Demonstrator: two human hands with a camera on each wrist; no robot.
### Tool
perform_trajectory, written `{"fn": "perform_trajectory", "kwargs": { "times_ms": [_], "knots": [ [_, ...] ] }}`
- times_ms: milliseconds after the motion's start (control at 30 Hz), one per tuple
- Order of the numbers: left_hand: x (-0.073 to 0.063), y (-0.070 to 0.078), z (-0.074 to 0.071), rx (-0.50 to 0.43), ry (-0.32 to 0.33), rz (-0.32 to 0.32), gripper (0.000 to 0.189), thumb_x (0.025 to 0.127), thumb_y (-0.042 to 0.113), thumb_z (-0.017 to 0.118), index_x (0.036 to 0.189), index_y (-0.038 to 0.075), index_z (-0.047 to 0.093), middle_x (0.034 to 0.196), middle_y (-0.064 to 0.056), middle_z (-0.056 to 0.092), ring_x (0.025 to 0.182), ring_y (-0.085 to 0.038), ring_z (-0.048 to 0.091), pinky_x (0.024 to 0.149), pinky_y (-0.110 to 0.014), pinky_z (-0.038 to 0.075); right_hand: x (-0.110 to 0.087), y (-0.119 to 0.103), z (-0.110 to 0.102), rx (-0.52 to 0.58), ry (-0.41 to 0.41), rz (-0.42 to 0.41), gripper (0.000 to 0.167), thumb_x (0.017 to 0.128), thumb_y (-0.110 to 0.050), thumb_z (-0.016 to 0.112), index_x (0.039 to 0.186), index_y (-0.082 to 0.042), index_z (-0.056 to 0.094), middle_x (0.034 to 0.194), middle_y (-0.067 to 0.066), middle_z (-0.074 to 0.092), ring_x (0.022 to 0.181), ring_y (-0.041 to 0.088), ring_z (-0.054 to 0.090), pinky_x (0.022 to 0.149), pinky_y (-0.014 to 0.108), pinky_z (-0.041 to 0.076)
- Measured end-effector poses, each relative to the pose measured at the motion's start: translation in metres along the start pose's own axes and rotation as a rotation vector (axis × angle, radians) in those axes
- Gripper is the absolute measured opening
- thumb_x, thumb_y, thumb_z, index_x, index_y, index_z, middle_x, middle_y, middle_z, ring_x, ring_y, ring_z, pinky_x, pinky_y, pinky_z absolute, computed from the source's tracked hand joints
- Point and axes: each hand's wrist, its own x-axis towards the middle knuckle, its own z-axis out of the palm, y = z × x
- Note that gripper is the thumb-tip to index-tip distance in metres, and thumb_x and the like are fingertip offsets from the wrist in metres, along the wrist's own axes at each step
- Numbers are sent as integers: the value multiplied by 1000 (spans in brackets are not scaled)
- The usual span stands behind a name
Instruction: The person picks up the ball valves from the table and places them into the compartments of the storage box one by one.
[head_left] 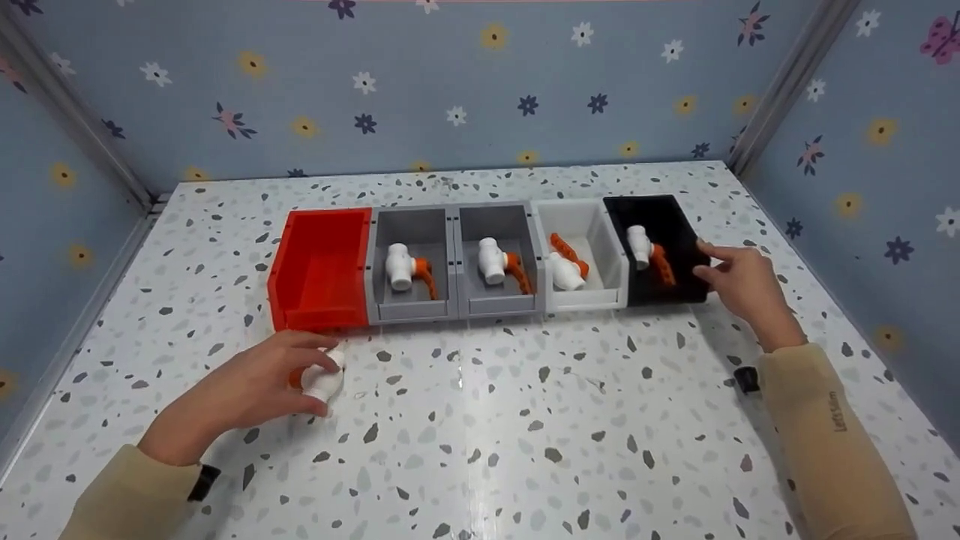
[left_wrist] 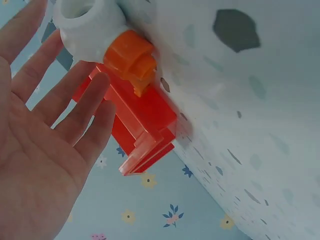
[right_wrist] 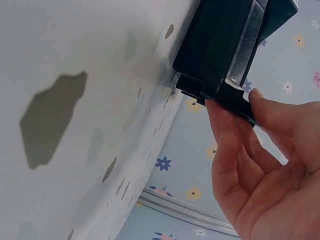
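Observation:
My left hand (head_left: 259, 379) is spread around a white ball valve (head_left: 324, 381) with an orange handle, in front of the red bin (head_left: 324, 311). In the left wrist view the fingers (left_wrist: 75, 95) are fairly straight beside the valve (left_wrist: 92, 30); whether the fingertips touch it I cannot tell. At the right end of the row, my right hand (head_left: 746, 289) holds the side wall of the black bin (head_left: 679, 217) between thumb and fingers. The right wrist view shows this pinch on the bin's edge (right_wrist: 230, 102). Inside the black bin lies another ball valve (head_left: 639, 247).
Two grey bins (head_left: 412, 309) (head_left: 501, 304) and a white bin (head_left: 586, 300) stand between the red and black ones, each with a ball valve in it. Nothing lies inside the red bin. Flowered walls (head_left: 450, 82) enclose the speckled table (head_left: 525, 450) at the back and sides.

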Motion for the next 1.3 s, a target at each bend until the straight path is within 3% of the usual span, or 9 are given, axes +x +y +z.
{"fn": "perform_trajectory", "kwargs": {
  "times_ms": [133, 400, 600, 867, 1300],
  "knots": [
    [-3, -2, 2, -25, -19, -24, 48, 73, 26, 90, 117, 26, 72, 143, -6, 51, 119, -26, 48, 86, -44, 53, 0, 1, 0, -4, 4, -7, 56, 101, -26, 61, 152, -22, 40, 121, 27, 63, 94, 30, 62, 75, 42, 45],
    [-3, -5, 2, -53, -41, -26, 47, 78, 14, 86, 121, 26, 70, 146, -7, 48, 86, -13, 59, 79, -36, 52, -1, 4, 2, 2, 13, -18, 54, 101, -27, 60, 152, -23, 42, 117, 25, 65, 92, 29, 63, 67, 38, 45],
    [-1, -6, 4, -46, -28, -25, 46, 78, 16, 86, 120, 26, 70, 144, -7, 50, 87, -14, 59, 79, -36, 52, 0, 4, 1, 4, 19, -12, 54, 101, -26, 60, 152, -22, 41, 119, 26, 64, 91, 28, 61, 68, 37, 45],
    [-2, -3, 4, -38, -9, -53, 44, 74, 25, 89, 113, 32, 69, 134, -2, 52, 100, -19, 55, 82, -41, 53, 1, 2, 1, -2, 9, 1, 54, 101, -26, 61, 152, -24, 41, 124, 27, 62, 89, 28, 58, 69, 38, 46],
    [-3, -2, 3, -44, 11, -11, 43, 75, 22, 89, 110, 29, 67, 123, 2, 52, 86, -16, 56, 75, -34, 51, -2, 1, 1, -32, 27, -28, 54, 101, -25, 60, 152, -22, 41, 117, 27, 64, 83, 28, 58, 65, 38, 45]
  ]
}}
